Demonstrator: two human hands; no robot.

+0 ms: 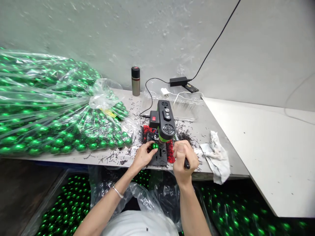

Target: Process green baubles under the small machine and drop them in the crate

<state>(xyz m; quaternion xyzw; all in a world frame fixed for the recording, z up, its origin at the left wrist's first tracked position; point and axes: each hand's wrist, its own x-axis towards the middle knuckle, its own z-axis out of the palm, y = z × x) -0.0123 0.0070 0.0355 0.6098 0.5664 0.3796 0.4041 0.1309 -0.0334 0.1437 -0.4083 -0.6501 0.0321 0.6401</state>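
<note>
Between the thumb and fingers of my left hand [145, 153] is a shiny green ball [155, 146], held at the front of a small black bench press machine [166, 119]. My right hand [185, 160] is wrapped around the black grip of the machine's lever [187, 164], on its right side. The machine's black slotted base plate [158, 160] lies below the ball, near the table's front edge. A red rocker switch [154, 118] shows on a box at the machine's left. Whether the ball touches the machine is too small to tell.
A large clear bag of green balls [49, 111] covers the table's left. Behind stand a thermos [135, 81], a power adapter [178, 81] and a clear plastic tray [187, 111]. A white cloth [216, 157] hangs over the front edge. Black scraps litter the grey table [226, 141]. More balls [71, 196] lie below.
</note>
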